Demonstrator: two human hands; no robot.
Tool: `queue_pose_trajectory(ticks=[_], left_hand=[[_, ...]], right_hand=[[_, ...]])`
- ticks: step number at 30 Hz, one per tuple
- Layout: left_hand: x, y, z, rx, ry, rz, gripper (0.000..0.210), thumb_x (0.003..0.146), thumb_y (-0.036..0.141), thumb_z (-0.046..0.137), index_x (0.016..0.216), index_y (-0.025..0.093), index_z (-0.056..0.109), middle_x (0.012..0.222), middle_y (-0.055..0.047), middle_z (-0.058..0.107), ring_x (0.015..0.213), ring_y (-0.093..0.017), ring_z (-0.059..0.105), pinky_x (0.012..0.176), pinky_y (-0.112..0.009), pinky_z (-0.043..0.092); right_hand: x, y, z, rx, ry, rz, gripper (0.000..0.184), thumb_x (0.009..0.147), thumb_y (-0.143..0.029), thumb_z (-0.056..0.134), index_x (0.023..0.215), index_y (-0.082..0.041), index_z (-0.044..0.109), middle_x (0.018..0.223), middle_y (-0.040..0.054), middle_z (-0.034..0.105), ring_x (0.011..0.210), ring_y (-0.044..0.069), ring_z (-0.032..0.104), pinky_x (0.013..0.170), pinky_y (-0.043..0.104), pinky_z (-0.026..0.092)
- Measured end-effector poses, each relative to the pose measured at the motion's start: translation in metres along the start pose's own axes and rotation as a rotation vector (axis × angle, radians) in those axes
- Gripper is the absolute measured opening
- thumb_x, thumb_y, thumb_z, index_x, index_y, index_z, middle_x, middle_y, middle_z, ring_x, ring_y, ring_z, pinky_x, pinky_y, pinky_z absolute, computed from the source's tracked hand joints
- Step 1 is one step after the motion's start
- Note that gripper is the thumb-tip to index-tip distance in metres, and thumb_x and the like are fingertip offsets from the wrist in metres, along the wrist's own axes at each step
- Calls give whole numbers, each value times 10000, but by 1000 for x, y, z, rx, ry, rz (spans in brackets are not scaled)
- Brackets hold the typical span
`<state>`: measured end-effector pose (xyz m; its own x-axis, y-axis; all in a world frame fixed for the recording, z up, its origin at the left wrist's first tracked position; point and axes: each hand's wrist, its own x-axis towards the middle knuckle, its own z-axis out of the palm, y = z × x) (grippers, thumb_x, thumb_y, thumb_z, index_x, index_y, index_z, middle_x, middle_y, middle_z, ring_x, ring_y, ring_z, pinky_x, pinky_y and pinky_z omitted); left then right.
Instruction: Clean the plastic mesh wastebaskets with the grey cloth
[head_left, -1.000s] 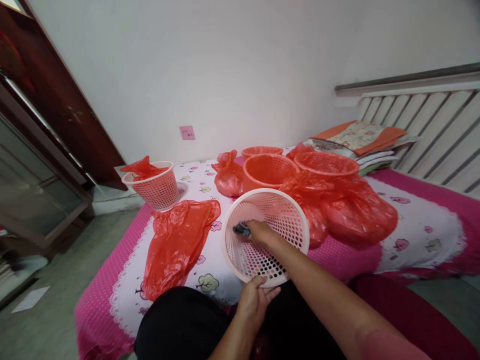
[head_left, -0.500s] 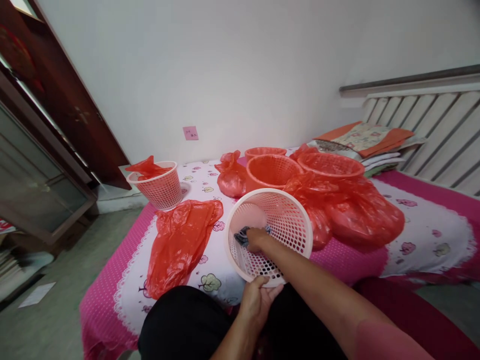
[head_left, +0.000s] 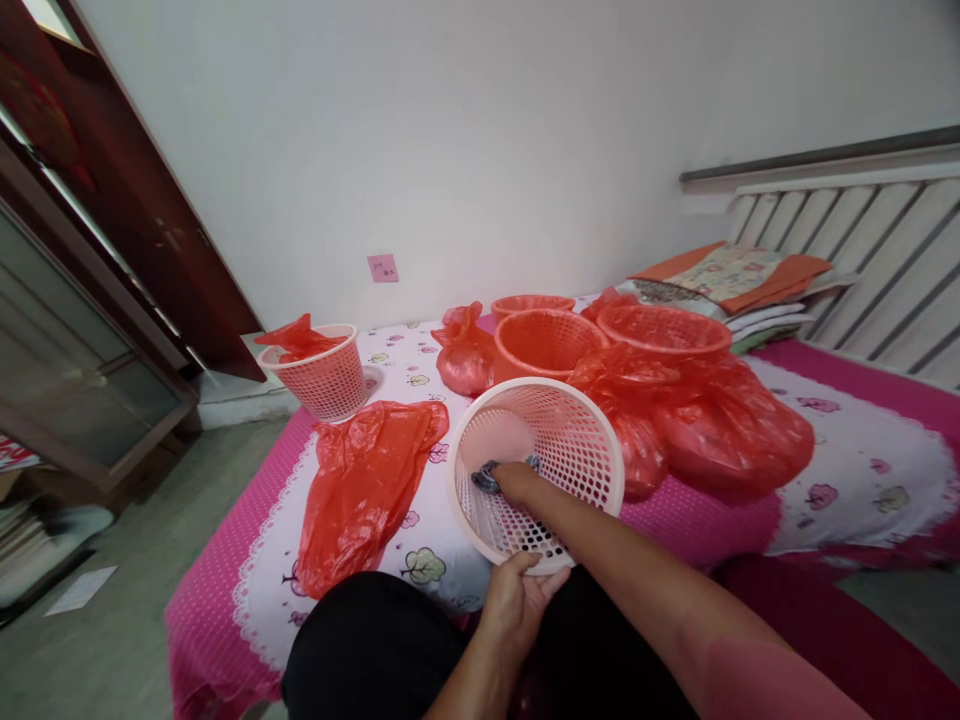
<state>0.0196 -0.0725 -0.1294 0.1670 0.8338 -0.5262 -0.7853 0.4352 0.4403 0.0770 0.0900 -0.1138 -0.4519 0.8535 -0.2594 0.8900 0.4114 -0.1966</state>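
Observation:
A pink plastic wastebasket (head_left: pixel 577 440) with a mesh wall lies tilted, its mouth toward me, over the near edge of the bed. My left hand (head_left: pixel 517 600) grips its lower rim, thumb inside and fingers underneath. My right hand (head_left: pixel 517 485) reaches in with its fingers closed on a bunched grey-blue cloth (head_left: pixel 486 478), pressed against the inner wall near the bottom. The fingertips of that hand are partly hidden by the cloth. Left of the basket a flat red plastic bag (head_left: pixel 367 490) is spread on the bedcover.
Another pink wastebasket (head_left: pixel 322 380) with a red bag in it stands at the back left. Behind and to the right are red-lined baskets (head_left: pixel 551 340) and filled red bags (head_left: pixel 735 420). Folded textiles (head_left: pixel 742 275) are stacked by the radiator (head_left: pixel 847 250). The patterned bedcover (head_left: pixel 409 350) lies underneath.
My right hand and the cloth have shifted slightly within the basket. The left hand keeps its hold on the rim. The whole view has moved a little.

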Motion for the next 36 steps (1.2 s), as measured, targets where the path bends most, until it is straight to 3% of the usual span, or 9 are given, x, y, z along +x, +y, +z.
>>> queue_pose_trajectory(ticks=[13,20,23,28,36], left_hand=[[2,0,-3,72,-17,-14,601,719,25,576,1318,40,532,1010,-190,786,974,-345,756,945,-496,566],[2,-1,-5,73,-25,-6,566,739,13,604,1302,46,551,1000,-177,786,986,-339,752,1003,-520,542],[0,-1,-3,49,-43,7,598,718,-25,613,1308,62,565,951,-137,792,936,-311,762,1028,-522,532],[-5,-3,-1,77,-127,27,650,616,-106,627,1231,104,645,934,-94,792,946,-277,753,1063,-510,517],[-8,-6,3,108,-145,68,616,538,-117,619,1113,91,693,992,-114,787,982,-290,737,1041,-485,531]], right_hand=[[-41,-4,-11,-10,1,-48,374,768,-71,648,1114,-175,746,1176,170,753,1112,330,695,892,369,496],[-86,1,-14,50,67,-87,310,877,-169,512,1080,-206,743,1096,138,769,1003,297,717,758,312,460],[-104,1,-12,84,102,-93,309,862,-176,489,1035,-202,743,1075,130,766,979,285,708,734,296,434],[-125,4,-11,212,186,-119,313,749,-126,518,962,-212,731,994,82,764,932,252,691,736,275,404],[-143,10,-12,483,171,-180,181,698,-184,571,839,-211,682,781,-2,698,713,172,606,611,235,337]])
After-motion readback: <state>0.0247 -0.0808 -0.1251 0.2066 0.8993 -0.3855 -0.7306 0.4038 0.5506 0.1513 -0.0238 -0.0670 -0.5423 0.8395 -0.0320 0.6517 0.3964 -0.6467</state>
